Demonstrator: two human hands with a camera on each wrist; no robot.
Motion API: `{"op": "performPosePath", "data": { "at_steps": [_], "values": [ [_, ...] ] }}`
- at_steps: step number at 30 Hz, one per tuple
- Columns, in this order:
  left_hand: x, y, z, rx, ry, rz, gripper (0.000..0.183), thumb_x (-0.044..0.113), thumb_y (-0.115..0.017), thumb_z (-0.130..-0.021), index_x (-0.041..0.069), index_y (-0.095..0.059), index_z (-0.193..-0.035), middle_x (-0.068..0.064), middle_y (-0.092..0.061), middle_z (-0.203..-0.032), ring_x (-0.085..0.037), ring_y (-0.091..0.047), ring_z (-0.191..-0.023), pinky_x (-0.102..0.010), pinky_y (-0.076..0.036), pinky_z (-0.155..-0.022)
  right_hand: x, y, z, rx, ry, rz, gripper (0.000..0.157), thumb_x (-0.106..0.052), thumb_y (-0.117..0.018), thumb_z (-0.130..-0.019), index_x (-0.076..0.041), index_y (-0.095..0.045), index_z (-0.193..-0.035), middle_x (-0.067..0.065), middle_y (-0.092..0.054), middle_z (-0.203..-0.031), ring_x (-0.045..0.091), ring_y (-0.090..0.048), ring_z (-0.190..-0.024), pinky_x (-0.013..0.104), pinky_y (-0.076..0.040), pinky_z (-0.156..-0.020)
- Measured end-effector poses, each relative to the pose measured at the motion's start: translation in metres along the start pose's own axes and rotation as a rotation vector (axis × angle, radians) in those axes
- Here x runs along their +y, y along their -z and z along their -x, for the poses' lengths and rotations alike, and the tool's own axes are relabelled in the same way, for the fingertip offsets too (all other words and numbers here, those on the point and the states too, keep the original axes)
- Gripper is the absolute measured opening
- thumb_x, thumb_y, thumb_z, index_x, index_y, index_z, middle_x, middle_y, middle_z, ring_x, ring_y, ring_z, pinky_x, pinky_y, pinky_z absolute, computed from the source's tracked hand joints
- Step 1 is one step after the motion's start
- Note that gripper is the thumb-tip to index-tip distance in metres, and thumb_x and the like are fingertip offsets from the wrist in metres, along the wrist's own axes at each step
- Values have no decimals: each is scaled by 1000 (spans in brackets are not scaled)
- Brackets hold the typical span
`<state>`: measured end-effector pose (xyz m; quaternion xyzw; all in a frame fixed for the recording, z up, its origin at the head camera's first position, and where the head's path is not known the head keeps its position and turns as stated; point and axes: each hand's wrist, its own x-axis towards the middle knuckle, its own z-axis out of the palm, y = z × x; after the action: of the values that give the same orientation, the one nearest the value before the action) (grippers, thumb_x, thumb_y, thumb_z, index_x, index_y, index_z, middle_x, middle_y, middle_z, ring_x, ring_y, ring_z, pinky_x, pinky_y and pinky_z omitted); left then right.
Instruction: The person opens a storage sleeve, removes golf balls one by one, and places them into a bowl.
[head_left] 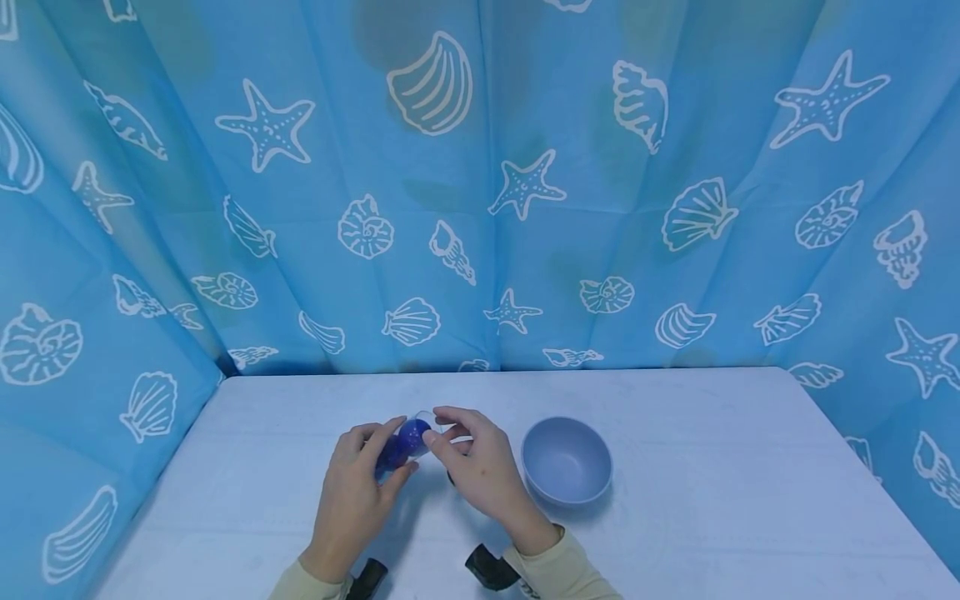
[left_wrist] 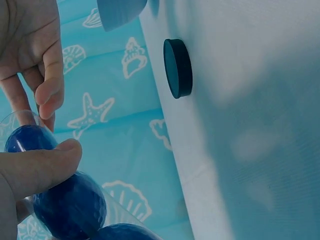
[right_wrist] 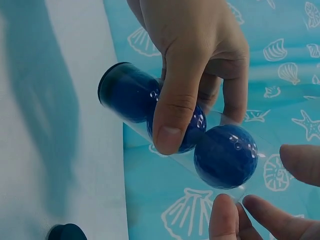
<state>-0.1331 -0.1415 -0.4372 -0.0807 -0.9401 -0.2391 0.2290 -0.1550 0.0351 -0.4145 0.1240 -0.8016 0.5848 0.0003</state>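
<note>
1. Centrally, a clear, rigid-looking plastic tube (left_wrist: 28,119) is held slanted in the air above the tabletop. 3 dark blue, dimpled balls (right_wrist: 226,156) sit in a row inside it. A dark round end piece (right_wrist: 102,85) closes its far end; the end towards the right hand is see-through and looks uncapped.

2. As for handling, the tube is probably light, stiff and rather slick, and hard squeezing might bend its thin wall. The balls look smooth and glossy, likely to roll freely if the tube tips. The middle of the barrel seems the sound place to hold it, leaving the mouth clear.

3. The left hand (head_left: 354,483) grips the tube around its barrel, thumb on 1 side and fingers on the other.

4. The right hand (head_left: 480,468) is at the clear end, fingers spread loosely about the mouth and grasping nothing evident; whether a fingertip touches the rim, I cannot tell.

5. Below the hands, a black disc-shaped cap (left_wrist: 184,69) rests on the white tabletop (head_left: 712,483).

6. Just beside the right hand stands a round, periwinkle-blue bowl (head_left: 567,467).

7. Behind hangs a blue cloth curtain (head_left: 525,258) printed with white shells and starfish.
</note>
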Motion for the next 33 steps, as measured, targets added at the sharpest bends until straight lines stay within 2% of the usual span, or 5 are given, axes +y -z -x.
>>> {"op": "performPosePath", "data": {
  "at_steps": [13, 22, 33],
  "values": [
    [4, 6, -2, -21, 4, -55, 61, 18, -89, -78, 19, -64, -135, -16, -59, -120, -35, -57, -113, -54, -52, -94, 1, 1, -1, -25, -30, -30, 46, -38, -68, -96, -12, -63, -134, 7, -65, -124, 17, -62, -104, 33, -56, -89],
    [4, 10, -2, -11, -34, -102, 63, 16, -90, -76, 18, -65, -134, -16, -59, -119, -36, -55, -114, -56, -49, -98, 3, 1, -2, -53, -60, -80, 46, -36, -69, -96, -10, -63, -133, 10, -65, -124, 19, -62, -105, 35, -56, -90],
    [6, 17, -3, 2, -74, -143, 64, 14, -90, -75, 17, -65, -134, -16, -60, -117, -36, -54, -112, -54, -47, -95, 1, 2, -2, -87, -74, -114, 47, -35, -70, -96, -9, -62, -134, 9, -64, -127, 23, -61, -112, 39, -57, -90]
  ]
}}
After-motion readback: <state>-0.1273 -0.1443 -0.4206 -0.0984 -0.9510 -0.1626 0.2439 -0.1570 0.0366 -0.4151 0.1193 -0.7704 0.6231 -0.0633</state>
